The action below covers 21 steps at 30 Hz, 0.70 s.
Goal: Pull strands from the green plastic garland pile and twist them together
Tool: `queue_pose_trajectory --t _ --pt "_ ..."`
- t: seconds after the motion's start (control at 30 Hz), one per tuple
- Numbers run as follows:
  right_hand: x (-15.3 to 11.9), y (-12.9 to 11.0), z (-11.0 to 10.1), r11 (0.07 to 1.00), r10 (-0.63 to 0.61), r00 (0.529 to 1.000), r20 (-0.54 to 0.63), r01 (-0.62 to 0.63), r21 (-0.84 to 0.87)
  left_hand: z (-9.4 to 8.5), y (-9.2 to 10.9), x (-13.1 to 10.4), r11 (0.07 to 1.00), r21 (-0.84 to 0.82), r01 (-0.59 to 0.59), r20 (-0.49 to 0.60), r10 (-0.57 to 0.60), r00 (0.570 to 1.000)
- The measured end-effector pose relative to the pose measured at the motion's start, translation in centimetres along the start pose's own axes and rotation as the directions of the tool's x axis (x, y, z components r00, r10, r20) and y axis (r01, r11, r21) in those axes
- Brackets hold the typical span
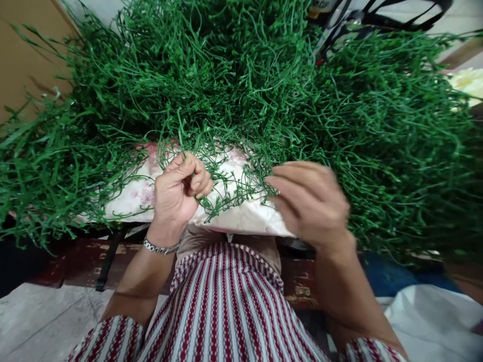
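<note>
My left hand [183, 183], with a metal-link bracelet [160, 247] on its wrist, is closed with thumb and fingers pinched on a thin green artificial plant sprig [211, 203]. Part of the sprig shows below and right of the fingers. To the right, my right hand [311, 203] is smeared by motion, its bent fingers pointing left beside green stems. Whether it grips a stem cannot be made out. Under both hands lies a pale floral cloth surface [245, 218] with loose sprigs on it. A large heap of green plastic-looking stems [226, 75] rises just beyond.
Green stems spread out on both the left and right. A brown board [33, 60] stands at upper left. Black straps [400, 17] and a pale yellow flower [466, 83] are at upper right. A dark red worn bench [81, 264] runs below; a white bag-like sheet [433, 317] lies lower right.
</note>
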State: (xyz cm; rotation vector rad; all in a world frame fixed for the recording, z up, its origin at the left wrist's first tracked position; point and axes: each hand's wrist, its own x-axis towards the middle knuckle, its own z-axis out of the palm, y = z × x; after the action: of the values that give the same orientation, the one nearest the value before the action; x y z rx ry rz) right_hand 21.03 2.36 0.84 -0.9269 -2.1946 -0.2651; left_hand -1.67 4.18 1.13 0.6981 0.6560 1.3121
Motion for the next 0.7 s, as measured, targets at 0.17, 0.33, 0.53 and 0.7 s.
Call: queue_pose_trajectory --t 0.17,0.33,0.53,0.7 --pt "-0.5 -0.9 3.9 0.988 -0.036 0.968 0.249 -0.003 0.157 0.2 0.6 0.0 0.999 0.001 0.035 0.023 -0.035 0.999" --pt "0.0 -0.8 3.4 0.967 -0.03 0.976 0.217 -0.026 0.253 -1.6 1.1 0.8 0.974 0.207 -0.091 -0.01 0.095 0.995" --pt "1.1 -2.0 2.6 0.961 -0.03 0.967 0.254 -0.042 0.272 -1.9 1.4 -0.7 0.416 0.72 -0.555 0.096 0.732 0.674" --pt "1.4 -2.7 3.0 0.941 -0.038 0.962 0.272 -0.057 0.333 0.6 0.4 -3.7 -0.073 0.788 -0.611 0.571 0.456 0.682"
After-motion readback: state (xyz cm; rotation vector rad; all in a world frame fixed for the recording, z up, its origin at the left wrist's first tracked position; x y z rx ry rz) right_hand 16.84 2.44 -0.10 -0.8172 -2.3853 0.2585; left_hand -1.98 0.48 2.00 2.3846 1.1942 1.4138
